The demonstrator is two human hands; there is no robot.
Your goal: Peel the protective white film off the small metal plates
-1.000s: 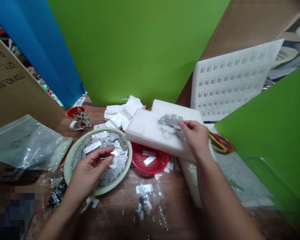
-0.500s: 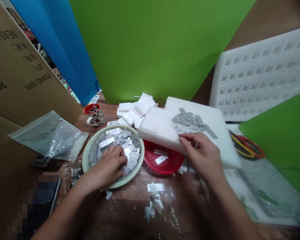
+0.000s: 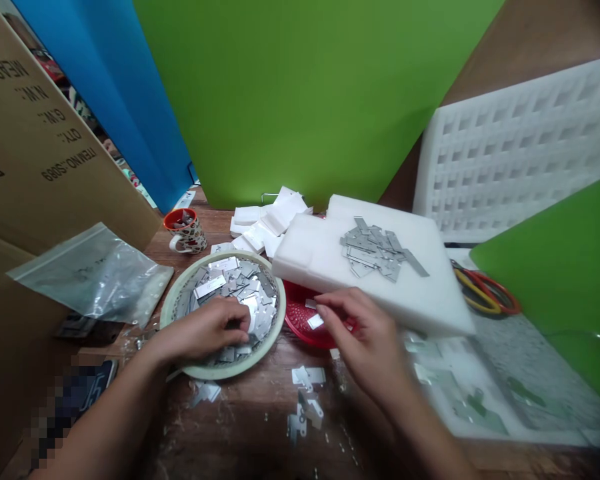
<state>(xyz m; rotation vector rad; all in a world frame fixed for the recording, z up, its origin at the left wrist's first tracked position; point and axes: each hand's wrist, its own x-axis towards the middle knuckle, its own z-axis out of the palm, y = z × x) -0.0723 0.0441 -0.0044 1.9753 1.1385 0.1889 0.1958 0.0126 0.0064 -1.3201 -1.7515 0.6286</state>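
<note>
My left hand [image 3: 210, 330] is over the near side of a pale green round basket [image 3: 167, 313] full of small flat metal plates [image 3: 263, 317]. Its fingers are curled with the thumb close to them, and what they hold, if anything, is hidden. My right hand [image 3: 367, 333] hovers above a red plastic basket [image 3: 300, 330], thumb and forefinger tips nearly together. I cannot make out anything between them. Two pale metal plates [image 3: 315, 322] show by those fingertips. A thick white foam block [image 3: 310, 250] overhangs the red basket and carries a pile of grey metal plates [image 3: 375, 247].
Behind the baskets lie white folded pieces [image 3: 270, 223] and a patterned mug [image 3: 190, 233]. A clear plastic bag [image 3: 100, 280] and a phone [image 3: 97, 390] are at left. Loose metal parts [image 3: 307, 400] lie in front. At right are coloured-handled tools [image 3: 490, 290] and a green panel [image 3: 555, 267].
My right hand has moved left and down, from the foam block's edge beside the plate pile to above the red basket. My left hand has lifted slightly and its fingers have curled.
</note>
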